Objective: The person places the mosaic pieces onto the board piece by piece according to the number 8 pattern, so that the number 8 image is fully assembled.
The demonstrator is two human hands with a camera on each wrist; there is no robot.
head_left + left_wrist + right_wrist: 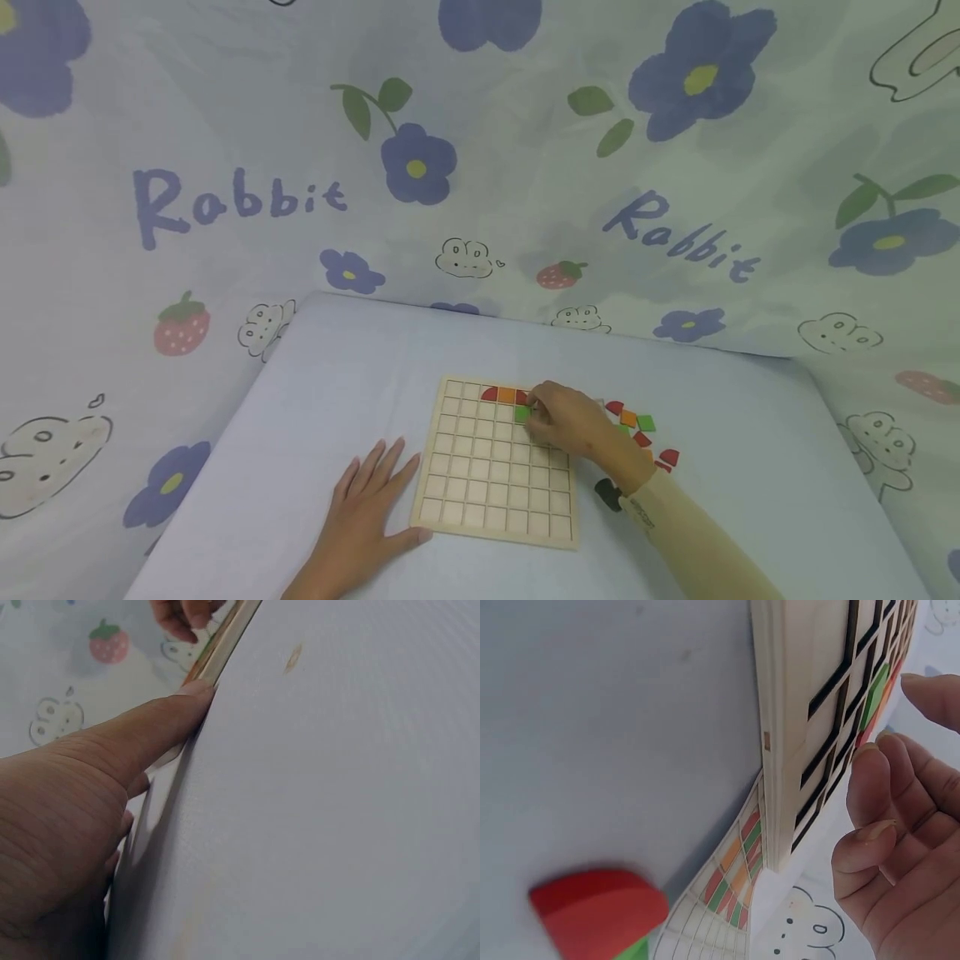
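Observation:
A square wooden grid board (495, 536) lies on the table. Along its far row sit a red quarter-round tile (490, 394), an orange square tile (507, 396) and another red tile (521, 398), with a green square tile (522, 413) below. Over the far right corner is my right hand (566, 421), fingers bent and thumb apart from the forefinger. In the right wrist view, nothing shows between those fingertips, close by the red and green tiles (874, 697). My left hand (367, 508) rests with fingers spread, its thumb (176, 712) touching the board's near left edge.
Several loose tiles, among them a red one (670, 457) and a green one (646, 423), lie right of the board, partly behind my right forearm. A printed pattern sheet (701, 922) shows beside the board in the right wrist view. Patterned cloth (487, 150) hangs behind the table.

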